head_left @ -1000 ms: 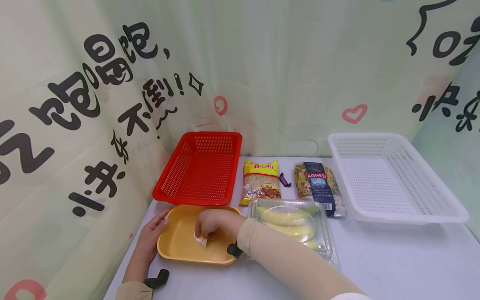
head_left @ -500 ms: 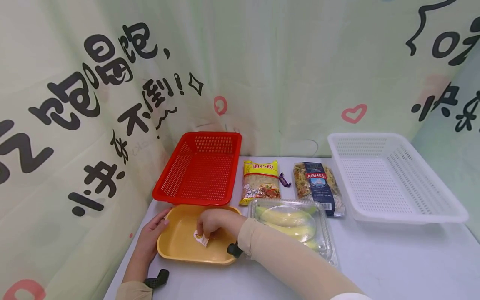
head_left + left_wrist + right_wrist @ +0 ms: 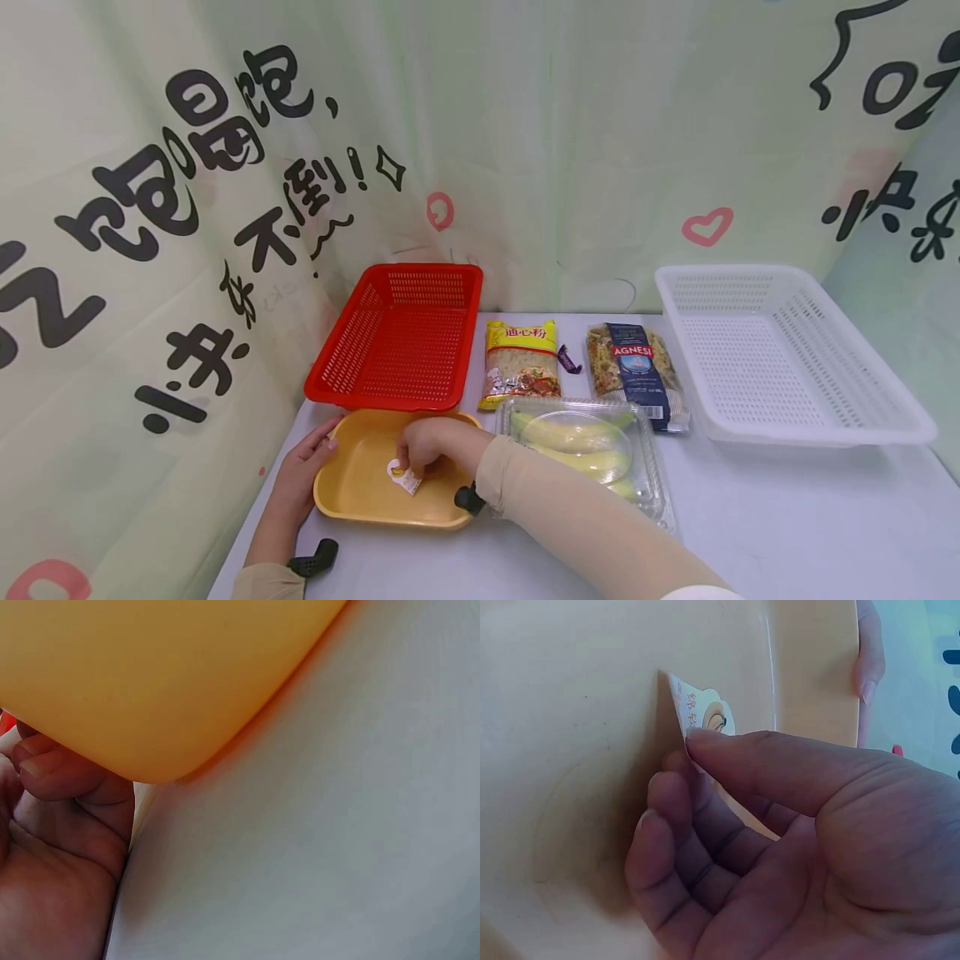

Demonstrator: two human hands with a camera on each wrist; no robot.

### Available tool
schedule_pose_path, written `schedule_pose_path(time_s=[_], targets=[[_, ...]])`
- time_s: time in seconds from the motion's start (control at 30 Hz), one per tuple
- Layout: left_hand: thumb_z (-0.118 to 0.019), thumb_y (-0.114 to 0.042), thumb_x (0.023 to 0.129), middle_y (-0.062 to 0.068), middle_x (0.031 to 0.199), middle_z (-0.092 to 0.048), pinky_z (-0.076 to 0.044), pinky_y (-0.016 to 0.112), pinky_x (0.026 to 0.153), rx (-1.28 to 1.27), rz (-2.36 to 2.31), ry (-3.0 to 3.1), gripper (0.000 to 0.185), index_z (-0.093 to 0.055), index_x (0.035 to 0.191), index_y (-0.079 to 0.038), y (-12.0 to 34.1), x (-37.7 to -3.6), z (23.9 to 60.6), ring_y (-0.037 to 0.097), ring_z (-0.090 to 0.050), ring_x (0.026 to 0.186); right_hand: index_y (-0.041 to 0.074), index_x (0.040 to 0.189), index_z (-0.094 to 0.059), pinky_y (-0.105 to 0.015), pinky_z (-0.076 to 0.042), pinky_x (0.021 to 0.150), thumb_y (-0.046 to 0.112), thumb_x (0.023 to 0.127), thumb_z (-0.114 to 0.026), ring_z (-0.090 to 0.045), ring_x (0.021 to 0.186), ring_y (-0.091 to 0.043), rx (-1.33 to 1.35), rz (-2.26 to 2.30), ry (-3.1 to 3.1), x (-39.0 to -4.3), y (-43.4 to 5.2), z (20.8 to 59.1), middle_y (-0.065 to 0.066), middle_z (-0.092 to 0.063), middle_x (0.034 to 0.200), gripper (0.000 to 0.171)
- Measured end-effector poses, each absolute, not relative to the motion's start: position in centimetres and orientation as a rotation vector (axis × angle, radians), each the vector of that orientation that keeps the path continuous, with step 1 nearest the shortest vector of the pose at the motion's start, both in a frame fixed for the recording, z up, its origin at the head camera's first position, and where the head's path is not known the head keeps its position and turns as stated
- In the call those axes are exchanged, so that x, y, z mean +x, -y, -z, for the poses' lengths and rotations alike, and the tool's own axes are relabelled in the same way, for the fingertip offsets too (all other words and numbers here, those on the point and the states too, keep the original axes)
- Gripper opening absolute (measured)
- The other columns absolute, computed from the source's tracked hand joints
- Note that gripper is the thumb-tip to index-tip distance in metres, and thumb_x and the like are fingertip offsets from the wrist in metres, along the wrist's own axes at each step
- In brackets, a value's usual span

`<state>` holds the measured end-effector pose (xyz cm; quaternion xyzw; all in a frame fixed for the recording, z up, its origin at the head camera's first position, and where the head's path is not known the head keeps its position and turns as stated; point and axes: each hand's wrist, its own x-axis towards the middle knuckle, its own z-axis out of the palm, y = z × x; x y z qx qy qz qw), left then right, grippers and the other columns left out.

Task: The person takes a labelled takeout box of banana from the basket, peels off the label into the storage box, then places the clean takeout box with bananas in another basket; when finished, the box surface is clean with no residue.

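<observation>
My right hand (image 3: pixel 431 442) reaches down into a yellow plastic basin (image 3: pixel 352 500). Between thumb and index finger it pinches a small printed paper card (image 3: pixel 697 705), which is white with a yellow banana-like picture and reddish characters. In the head view the card (image 3: pixel 403 478) is near the basin floor. The right wrist view shows the other fingers curled below the thumb. My left hand (image 3: pixel 300 471) holds the basin's left side at the rim. In the left wrist view its fingers (image 3: pixel 60 769) are curled against the outer wall, partly hidden by the basin.
A red basket (image 3: pixel 420 358) stands behind the basin, a white basket (image 3: pixel 787 375) at the right. Between them are a yellow-topped pasta bag (image 3: pixel 521 362), a purple-wrapped sweet (image 3: pixel 570 360) and an AGNESI pasta bag (image 3: pixel 637 375). A clear box (image 3: pixel 652 467) of bananas lies under the right forearm.
My right hand has shifted slightly to the right within the basin, and more of the card shows below its fingers. The left hand and the basin have stayed where they were.
</observation>
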<state>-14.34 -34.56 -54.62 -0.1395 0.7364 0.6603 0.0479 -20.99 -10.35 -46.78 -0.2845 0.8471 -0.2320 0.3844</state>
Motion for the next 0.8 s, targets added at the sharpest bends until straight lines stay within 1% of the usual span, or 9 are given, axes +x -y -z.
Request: schedule_pose_path(time_s=[0.17,0.47,0.8], targets=[[-0.06,-0.046,0.095,-0.001,0.157,-0.041,-0.048,0.012,0.094,-0.425,-2.021,-2.24,0.061,-0.045,0.149,-0.023,34.58,-14.38,54.67,-0.008,-0.053,0.118,0.01,0.083,-0.066,-0.025,-0.044,0.053,0.001,0.082,-0.071,-0.052,0.061,-0.016,-0.675,0.512,-2.188,-21.23,10.56,46.98,-0.001,-0.057,0.074,0.011],[-0.06,-0.045,0.096,-0.001,0.157,-0.041,-0.049,0.013,0.094,-0.423,-2.024,-2.237,0.059,-0.045,0.149,-0.023,34.63,-14.44,54.8,-0.007,-0.053,0.118,0.011,0.073,-0.064,-0.027,-0.044,0.052,0.003,0.081,-0.071,-0.051,0.057,-0.017,-0.644,0.409,-2.231,-21.55,10.79,47.27,-0.003,-0.056,0.067,0.014],[-0.061,-0.045,0.095,-0.003,0.155,-0.043,-0.049,0.013,0.094,-0.422,-2.037,-2.23,0.06,-0.046,0.149,-0.023,34.66,-14.45,54.8,-0.006,-0.053,0.118,0.011,0.074,-0.063,-0.028,-0.046,0.052,0.005,0.08,-0.072,-0.052,0.056,-0.018,-0.576,0.444,-2.264,-21.32,10.7,47.46,-0.004,-0.056,0.069,0.013]])
